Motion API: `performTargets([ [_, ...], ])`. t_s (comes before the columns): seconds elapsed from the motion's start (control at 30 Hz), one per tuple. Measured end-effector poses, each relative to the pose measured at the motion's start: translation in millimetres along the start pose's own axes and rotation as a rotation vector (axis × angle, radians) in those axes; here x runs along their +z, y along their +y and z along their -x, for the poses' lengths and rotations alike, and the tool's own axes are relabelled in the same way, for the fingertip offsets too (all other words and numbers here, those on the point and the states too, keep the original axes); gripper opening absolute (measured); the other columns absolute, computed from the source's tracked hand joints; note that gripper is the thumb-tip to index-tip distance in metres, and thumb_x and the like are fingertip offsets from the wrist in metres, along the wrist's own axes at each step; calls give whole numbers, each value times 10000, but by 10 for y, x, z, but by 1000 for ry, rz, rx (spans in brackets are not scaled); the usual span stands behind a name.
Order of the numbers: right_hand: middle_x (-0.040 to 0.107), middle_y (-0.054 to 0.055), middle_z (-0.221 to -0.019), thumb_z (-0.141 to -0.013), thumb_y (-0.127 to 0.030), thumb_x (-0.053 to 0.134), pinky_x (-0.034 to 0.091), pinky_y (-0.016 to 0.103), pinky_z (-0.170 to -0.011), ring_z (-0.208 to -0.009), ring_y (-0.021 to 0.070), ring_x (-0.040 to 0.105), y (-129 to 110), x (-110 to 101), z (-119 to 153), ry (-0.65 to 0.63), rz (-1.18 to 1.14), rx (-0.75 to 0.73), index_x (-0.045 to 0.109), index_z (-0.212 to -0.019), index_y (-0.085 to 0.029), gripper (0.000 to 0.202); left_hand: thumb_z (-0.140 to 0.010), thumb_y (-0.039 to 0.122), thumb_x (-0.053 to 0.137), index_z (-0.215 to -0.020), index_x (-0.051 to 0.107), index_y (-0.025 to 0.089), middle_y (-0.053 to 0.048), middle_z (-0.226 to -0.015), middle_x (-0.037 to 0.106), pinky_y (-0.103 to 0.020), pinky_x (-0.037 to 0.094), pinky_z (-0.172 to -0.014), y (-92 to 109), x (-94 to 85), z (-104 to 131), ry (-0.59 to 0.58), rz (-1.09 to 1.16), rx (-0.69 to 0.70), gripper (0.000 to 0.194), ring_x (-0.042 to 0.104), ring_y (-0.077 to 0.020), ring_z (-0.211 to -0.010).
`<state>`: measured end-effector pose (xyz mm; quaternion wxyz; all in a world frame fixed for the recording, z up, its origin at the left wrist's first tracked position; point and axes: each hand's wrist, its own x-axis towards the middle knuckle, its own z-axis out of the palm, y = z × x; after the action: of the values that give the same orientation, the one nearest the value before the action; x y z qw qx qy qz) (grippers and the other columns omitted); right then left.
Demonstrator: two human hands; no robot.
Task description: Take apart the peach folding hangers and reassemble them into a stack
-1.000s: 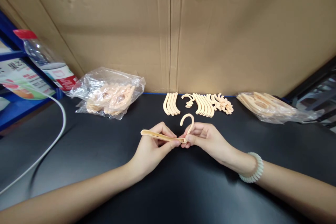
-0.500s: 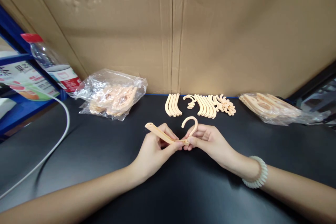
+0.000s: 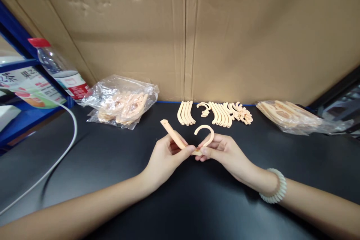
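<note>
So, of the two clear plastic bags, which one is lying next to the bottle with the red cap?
The left-hand bag. It lies beside the bottle, while the right-hand bag is on the other side of the loose curved pieces.

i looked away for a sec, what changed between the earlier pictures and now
The long curved piece in the left hand swung from nearly flat to steeply tilted, its free end rising toward the hook. Nothing was taken hold of or let go: the right hand still grips by the hook's base. The loose pieces and both bags stayed put.
</note>
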<state>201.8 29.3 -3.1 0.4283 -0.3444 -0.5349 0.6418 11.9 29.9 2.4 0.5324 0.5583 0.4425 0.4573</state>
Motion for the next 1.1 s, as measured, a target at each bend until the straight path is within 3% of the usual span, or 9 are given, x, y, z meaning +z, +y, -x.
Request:
performTargets([
  [0.1, 707, 41, -812, -761, -331, 791, 534, 295, -723, -751, 160, 652, -13, 14, -2, 39, 60, -49, 677, -786, -165, 203, -718, 301, 771, -749, 546, 175, 48, -663, 612, -246, 516, -630, -6, 6, -23, 11, 26, -6, 260, 636, -132, -655],
  [0.27, 609, -9, -676, -733, -376, 807, 433, 234, -520, -560, 98, 503, -23, 69, 3, 94, 89, -55, 688, -755, -166, 242, -736, 274, 764, -826, 536, 182, 54, -717, 601, -239, 505, -647, 3, 55, -12, -62, 69, 15, 262, 634, -117, -669],
  [0.4, 666, 25, -732, -734, -384, 803, 502, 267, -592, -629, 133, 591, -8, 76, 2, 77, 8, -13, 700, -851, -159, 274, -732, 257, 774, -849, 580, 163, -24, -816, 710, -327, 529, -807, 41, 82, 17, -230, 176, -57, 245, 697, -187, -814],
  [0.5, 697, 47, -797, -802, -373, 737, 540, 317, -652, -672, 161, 638, -48, -69, -63, 66, 88, -69, 688, -1015, -170, 298, -707, 239, 792, -843, 667, 138, -37, -800, 724, -319, 518, -828, 95, 63, 8, -173, 162, -126, 210, 686, -173, -787],
  [0.57, 701, 62, -873, -856, -347, 674, 549, 367, -702, -732, 189, 651, -114, -259, -150, 104, 316, -240, 672, -1084, -192, 275, -683, 227, 807, -872, 714, 134, -31, -791, 720, -300, 511, -822, 131, 42, -6, -121, 168, -189, 231, 673, -156, -763],
  [0.67, 683, 89, -979, -908, -260, 596, 485, 472, -880, -941, 257, 600, -222, -596, -298, 158, 936, -587, 692, -1059, -214, 185, -668, 231, 818, -880, 744, 132, -31, -788, 710, -280, 504, -823, 162, 17, -18, -106, 225, -263, 246, 663, -144, -763],
  [0.8, 631, 132, -1064, -923, -205, 563, 454, 491, -891, -1026, 301, 535, -234, -871, -427, 101, 1429, -668, 709, -993, -193, 162, -654, 237, 832, -842, 742, 145, -16, -758, 691, -264, 506, -797, 171, 9, -13, -105, 299, -285, 228, 663, -140, -750],
  [1.0, 625, 111, -1019, -947, -184, 517, 468, 454, -878, -998, 278, 552, -107, -862, -520, 99, 1414, -662, 709, -927, -204, 194, -664, 243, 839, -853, 733, 150, -16, -765, 688, -251, 502, -785, 158, -1, -19, -102, 323, -277, 236, 660, -137, -760],
  [1.1, 630, 98, -1067, -971, -219, 477, 477, 424, -888, -1013, 250, 580, -150, -820, -526, 197, 1261, -680, 691, -947, -218, 216, -669, 236, 840, -857, 726, 150, -15, -781, 686, -252, 500, -801, 133, -20, -33, -95, 351, -276, 235, 658, -134, -777],
])
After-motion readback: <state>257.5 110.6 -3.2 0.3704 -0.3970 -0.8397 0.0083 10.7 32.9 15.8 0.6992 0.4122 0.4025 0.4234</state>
